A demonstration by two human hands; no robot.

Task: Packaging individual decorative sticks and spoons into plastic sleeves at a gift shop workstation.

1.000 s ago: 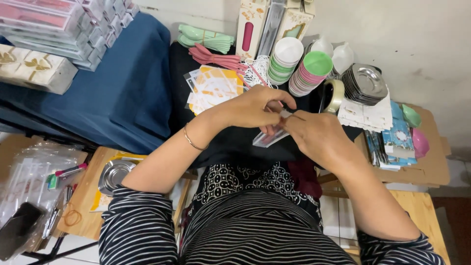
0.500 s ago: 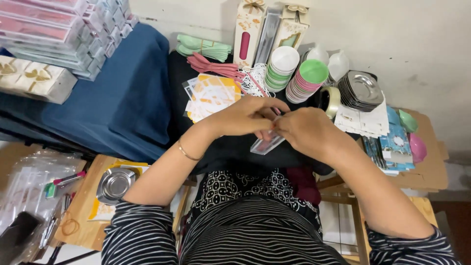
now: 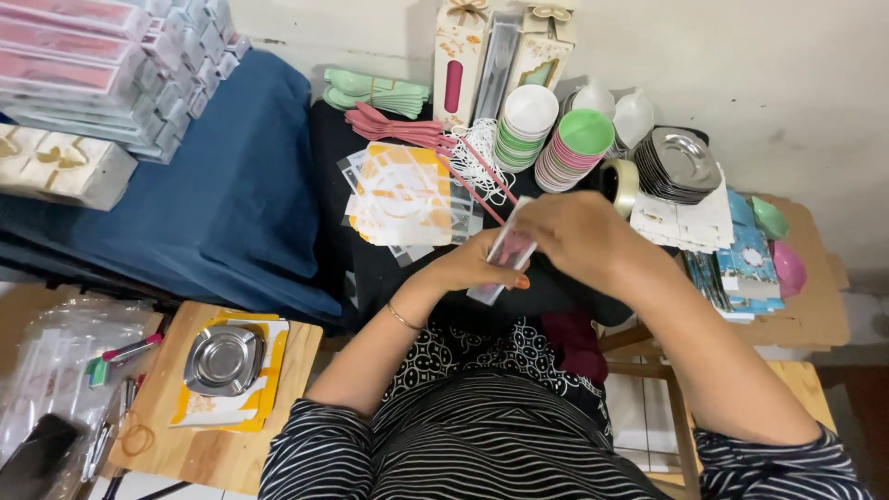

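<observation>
Both hands have lifted the clear packet (image 3: 505, 259) higher: left hand (image 3: 472, 268) pinches its near end, right hand (image 3: 574, 236) grips its far end. Light, flimsy, probably slippery film; best held by the edges.

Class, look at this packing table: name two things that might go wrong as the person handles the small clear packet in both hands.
1. The packet is pinched between the left hand and right hand over the lap, off the table; a slip would likely drop it there.
2. The stacked bowls and tape roll stand close beyond the right hand; a wide movement might knock them over.
</observation>
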